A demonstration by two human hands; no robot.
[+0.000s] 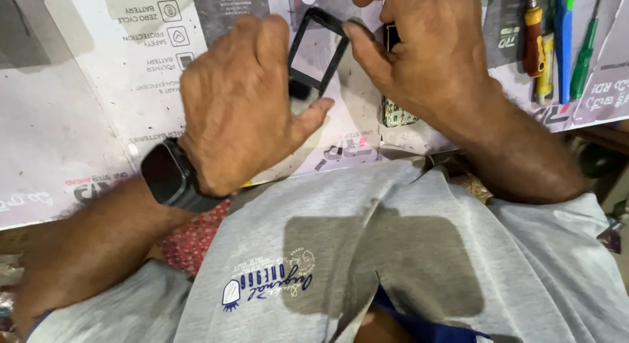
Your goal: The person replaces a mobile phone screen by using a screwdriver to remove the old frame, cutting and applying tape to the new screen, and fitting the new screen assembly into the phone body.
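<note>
A small black rectangular phone frame [317,49] with a clear window is held upright over the table between both hands. My left hand [239,97] grips its left and lower side, thumb under it. My right hand [419,48] pinches its right edge with the thumb and also covers a small phone body [397,112], whose patterned keypad end sticks out below the palm. A dark smartwatch [169,176] sits on my left wrist.
Printed paper sheets [85,87] cover the worktable. Several screwdrivers with red, yellow, blue and green handles [557,45] lie at the top right. My grey shirt [406,251] fills the bottom of the view.
</note>
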